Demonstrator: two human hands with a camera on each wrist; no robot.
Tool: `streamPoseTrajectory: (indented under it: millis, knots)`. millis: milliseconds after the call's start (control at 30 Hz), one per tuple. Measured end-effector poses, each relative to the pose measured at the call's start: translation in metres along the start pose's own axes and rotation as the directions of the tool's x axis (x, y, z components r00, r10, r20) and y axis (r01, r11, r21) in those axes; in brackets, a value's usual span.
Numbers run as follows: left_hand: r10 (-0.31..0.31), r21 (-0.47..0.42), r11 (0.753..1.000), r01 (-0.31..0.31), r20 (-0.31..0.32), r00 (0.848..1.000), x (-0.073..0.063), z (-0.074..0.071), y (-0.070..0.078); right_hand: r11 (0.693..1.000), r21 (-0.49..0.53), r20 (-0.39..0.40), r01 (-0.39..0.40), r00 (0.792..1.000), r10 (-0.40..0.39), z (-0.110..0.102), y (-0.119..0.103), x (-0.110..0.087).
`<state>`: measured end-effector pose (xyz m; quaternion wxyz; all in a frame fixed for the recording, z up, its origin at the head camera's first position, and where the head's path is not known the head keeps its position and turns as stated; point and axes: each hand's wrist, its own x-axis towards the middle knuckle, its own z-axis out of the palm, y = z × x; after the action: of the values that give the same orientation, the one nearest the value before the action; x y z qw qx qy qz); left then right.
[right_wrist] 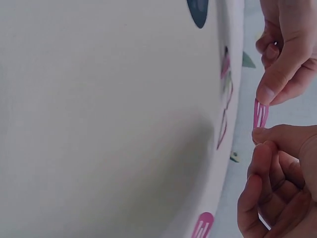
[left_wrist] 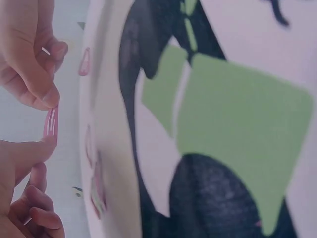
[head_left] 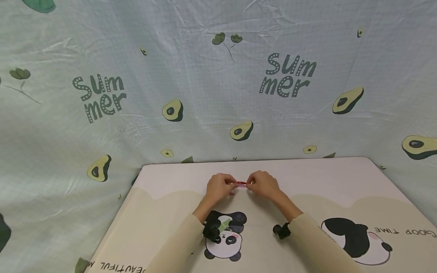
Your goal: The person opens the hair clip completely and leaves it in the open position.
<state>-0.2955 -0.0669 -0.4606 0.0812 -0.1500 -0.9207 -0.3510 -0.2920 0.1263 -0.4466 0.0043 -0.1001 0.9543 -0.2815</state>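
Avocado-print sheet [head_left: 205, 76] behind panda-print tabletop [head_left: 170, 178]. Left hand [head_left: 220, 186] pinching one end of pink hair clip [right_wrist: 261, 114], right hand [head_left: 263, 184] pinching other, above tabletop; opposite-end grip probably steadies small piece, leaving slotted middle bare. Second clip [right_wrist: 205, 217] lying on tabletop.

Set on the head, facing forward and down at the table [head_left: 160, 212], far enough back to take in both far corners. Set on each wrist, looking from close above toward the far edge, turned sideways, with that edge upright at left in the left view, at right in the right. Sharing, across all three, the left grip [head_left: 219, 187], right grip [head_left: 263, 185] and pink clip [left_wrist: 52, 123]; also, between head and left wrist, the panda print [head_left: 223, 248].
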Motion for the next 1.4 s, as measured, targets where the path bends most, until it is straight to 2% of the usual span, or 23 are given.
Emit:
streamPoseTrajectory:
  millis: [200, 400, 667, 867, 1100, 1400]
  knots:
    - [0.017, -0.029, 0.999, -0.018, -0.035, 0.999, -0.003, -0.006, 0.008, 0.999, 0.018, -0.021, 0.033, 0.999, -0.033, -0.014, -0.004, -0.009]
    - [0.055, -0.078, 0.995, -0.060, -0.064, 0.996, -0.010, -0.020, 0.021, 0.991, 0.052, -0.061, 0.126, 0.991, -0.123, -0.030, -0.007, -0.023]
    - [0.093, -0.149, 0.983, -0.108, -0.107, 0.990, -0.029, -0.032, 0.036, 0.971, 0.066, -0.115, 0.230, 0.968, -0.221, -0.043, -0.010, -0.047]
    - [0.129, -0.186, 0.970, -0.155, -0.144, 0.981, -0.045, -0.035, 0.050, 0.956, 0.110, -0.155, 0.273, 0.954, -0.255, -0.053, -0.011, -0.068]
    - [0.186, -0.228, 0.948, -0.223, -0.172, 0.967, -0.058, -0.038, 0.061, 0.920, 0.196, -0.187, 0.339, 0.934, -0.305, -0.060, -0.009, -0.084]
    - [0.218, -0.258, 0.931, -0.258, -0.175, 0.960, -0.065, -0.033, 0.064, 0.864, 0.260, -0.231, 0.431, 0.897, -0.377, -0.061, -0.002, -0.093]
